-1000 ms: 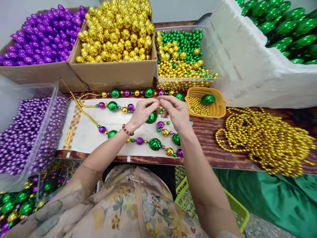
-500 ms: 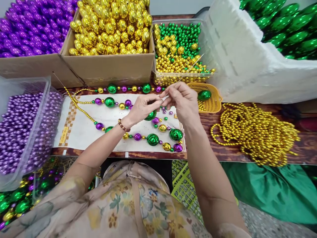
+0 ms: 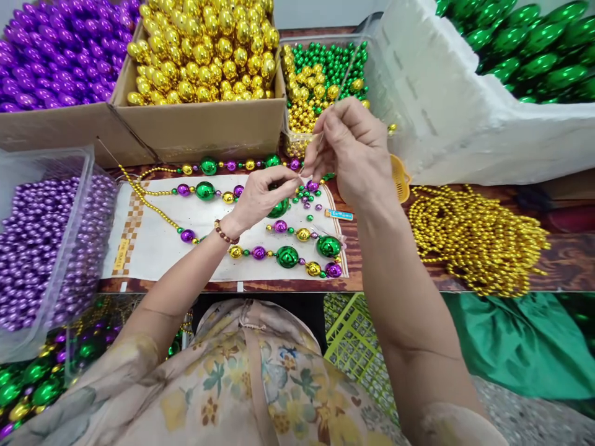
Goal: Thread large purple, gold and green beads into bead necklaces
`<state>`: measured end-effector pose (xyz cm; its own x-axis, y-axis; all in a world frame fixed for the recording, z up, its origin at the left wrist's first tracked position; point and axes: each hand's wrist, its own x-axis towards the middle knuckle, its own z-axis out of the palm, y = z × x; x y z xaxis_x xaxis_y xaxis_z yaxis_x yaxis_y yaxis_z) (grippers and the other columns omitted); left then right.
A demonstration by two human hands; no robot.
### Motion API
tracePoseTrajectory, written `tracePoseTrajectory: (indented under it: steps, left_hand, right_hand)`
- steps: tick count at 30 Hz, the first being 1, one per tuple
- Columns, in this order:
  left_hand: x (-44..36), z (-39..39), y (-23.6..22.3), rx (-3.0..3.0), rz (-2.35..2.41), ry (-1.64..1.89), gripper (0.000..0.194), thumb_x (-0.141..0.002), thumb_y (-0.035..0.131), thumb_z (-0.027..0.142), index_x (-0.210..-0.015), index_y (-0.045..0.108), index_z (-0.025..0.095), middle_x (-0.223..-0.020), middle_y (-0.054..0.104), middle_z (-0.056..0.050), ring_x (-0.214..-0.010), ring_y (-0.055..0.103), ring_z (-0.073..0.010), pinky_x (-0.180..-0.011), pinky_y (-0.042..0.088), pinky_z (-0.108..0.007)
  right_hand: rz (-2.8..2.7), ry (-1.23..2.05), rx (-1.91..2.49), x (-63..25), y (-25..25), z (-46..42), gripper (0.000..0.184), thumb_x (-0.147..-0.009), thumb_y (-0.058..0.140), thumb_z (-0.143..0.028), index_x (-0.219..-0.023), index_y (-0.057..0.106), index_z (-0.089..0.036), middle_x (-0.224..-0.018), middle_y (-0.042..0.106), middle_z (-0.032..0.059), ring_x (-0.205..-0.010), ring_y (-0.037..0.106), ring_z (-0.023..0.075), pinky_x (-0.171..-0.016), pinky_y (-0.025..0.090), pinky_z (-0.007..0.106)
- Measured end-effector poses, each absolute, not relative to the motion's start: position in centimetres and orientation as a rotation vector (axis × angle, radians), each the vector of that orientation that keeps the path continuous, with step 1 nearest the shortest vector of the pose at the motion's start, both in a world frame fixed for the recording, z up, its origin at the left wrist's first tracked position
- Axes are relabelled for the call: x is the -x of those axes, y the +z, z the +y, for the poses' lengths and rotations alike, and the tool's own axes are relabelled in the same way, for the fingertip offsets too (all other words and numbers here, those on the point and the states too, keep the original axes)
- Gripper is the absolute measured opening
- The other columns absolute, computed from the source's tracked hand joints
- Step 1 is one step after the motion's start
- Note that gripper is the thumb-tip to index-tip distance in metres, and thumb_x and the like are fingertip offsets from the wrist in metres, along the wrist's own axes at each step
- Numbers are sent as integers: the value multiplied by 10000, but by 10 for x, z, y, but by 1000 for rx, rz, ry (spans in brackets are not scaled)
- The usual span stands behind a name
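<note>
While the right hand (image 3: 360,148) pinches a thin needle (image 3: 349,73) between its fingers, slanting up before the clear tub (image 3: 297,137) of green and gold beads, the left hand's (image 3: 260,198) fingertips press together just below, anything between them too small to tell. Under the left hand, a purple, green and gold beaded strand (image 3: 287,256) loops across the white cloth (image 3: 151,251), with loose small beads (image 3: 309,217) near it. Gold bead strings (image 3: 483,241) lie heaped rightward on the wooden surface (image 3: 567,260).
</note>
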<state>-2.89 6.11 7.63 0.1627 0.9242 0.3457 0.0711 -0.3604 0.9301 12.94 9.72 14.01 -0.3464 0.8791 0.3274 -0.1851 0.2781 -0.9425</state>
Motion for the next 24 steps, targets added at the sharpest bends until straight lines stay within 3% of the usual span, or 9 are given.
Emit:
tracePoseTrajectory:
  steps: [4,9,17,20,24]
  left_hand:
    - [36,48,39,-1567,1096,1368,117,-891,659,274,-859,744,201,-789,692,-21,-738,604,-133,-738,455,-266]
    - [38,29,-6,-1354,1260,1406,111,-884,661,279,-879,751,214,-862,692,-28,-819,597,-162,-789,439,-265]
    - [60,5,-27,-1163,1371,1416,86,-837,689,212,-867,769,209,-942,668,-45,-927,590,-179,-815,434,-249]
    - [70,2,-33,-1166,1468,1396,116,-843,660,212,-872,772,200,-949,675,-53,-922,599,-182,-815,437,-258]
    - [77,2,-42,-1156,1517,1362,116,-838,645,201,-853,760,192,-900,697,-42,-864,601,-173,-817,430,-266]
  right_hand:
    - [-1501,1217,564,-119,167,101,199,-1024,535,-276,-837,552,-211,-526,506,-100,-373,512,53,-339,347,148]
    - [-1549,1064,646,-101,188,110,241,-1012,565,-233,-774,577,-198,-504,458,-98,-336,357,13,-326,243,140]
    - [-1844,1151,696,-70,159,114,257,-978,622,-386,-832,569,-182,-519,455,-101,-451,456,15,-460,379,114]
    - [-1882,1201,704,-61,151,110,190,-979,620,-334,-871,568,-187,-558,480,-98,-498,504,22,-509,431,122]
    - [-1897,1314,730,-54,146,107,66,-927,643,-174,-880,596,-175,-585,543,-75,-491,553,42,-462,429,132]
